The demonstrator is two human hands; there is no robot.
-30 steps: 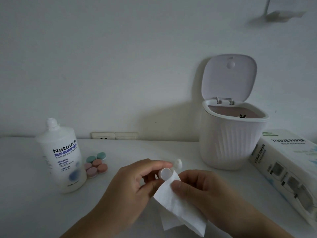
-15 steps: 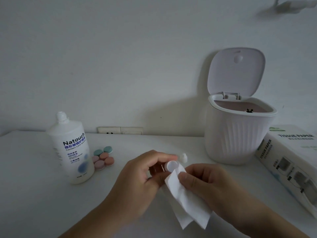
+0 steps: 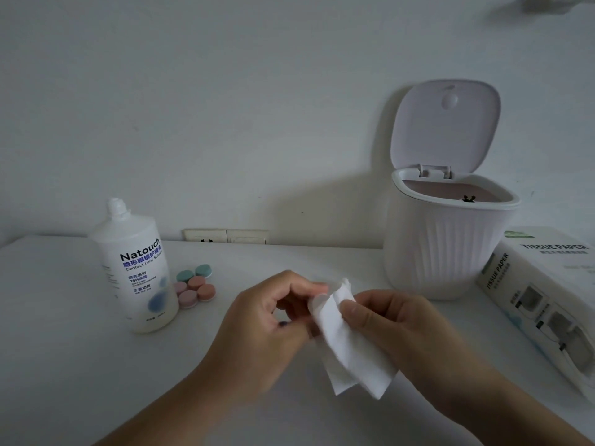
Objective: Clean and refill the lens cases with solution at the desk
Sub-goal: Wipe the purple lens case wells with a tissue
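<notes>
Since a moment ago, tissue [image 3: 349, 346] has covered more of the small white lens case piece [image 3: 317, 304]. At nine o'clock my left hand [image 3: 267, 329] pinches it; at three, my right hand [image 3: 396, 326] pinches tissue against it.

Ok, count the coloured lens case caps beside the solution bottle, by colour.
Green caps: 2
Orange caps: 2
Pink caps: 2
Total: 6
Not counted: the white cap pinched in the left hand, against the tissue that the right hand holds.
</notes>
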